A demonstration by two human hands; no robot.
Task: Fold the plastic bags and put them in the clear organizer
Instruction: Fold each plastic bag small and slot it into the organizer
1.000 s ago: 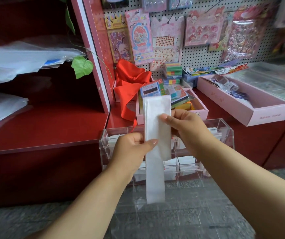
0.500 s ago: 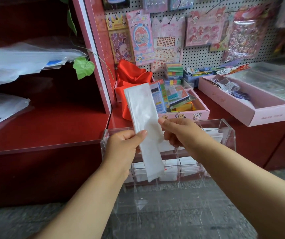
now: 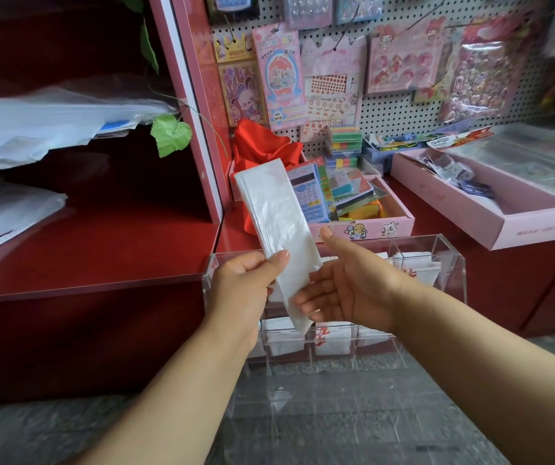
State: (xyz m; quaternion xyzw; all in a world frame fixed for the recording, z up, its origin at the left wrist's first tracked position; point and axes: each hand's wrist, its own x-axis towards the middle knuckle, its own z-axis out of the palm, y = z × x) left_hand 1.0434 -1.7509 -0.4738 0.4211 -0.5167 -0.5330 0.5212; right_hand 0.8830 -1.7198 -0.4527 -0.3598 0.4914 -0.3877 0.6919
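A white plastic bag, folded into a long narrow strip, slants up to the left above the clear organizer. My left hand pinches the strip near its lower third, thumb on the front. My right hand is spread with straight fingers just to the right of the strip, its fingertips at the strip's lower edge; it does not grip. Folded white bags lie in the organizer's compartments, partly hidden behind my hands.
The organizer stands on the grey floor against a red shelf. More loose plastic bags lie on the shelves at left. A pink box of stationery and a longer pink tray sit behind; a pegboard hangs with sticker packs.
The strip was upright and long, held by both hands; it has since tilted left with its lower end shortened, and my right hand has let go and spread out.
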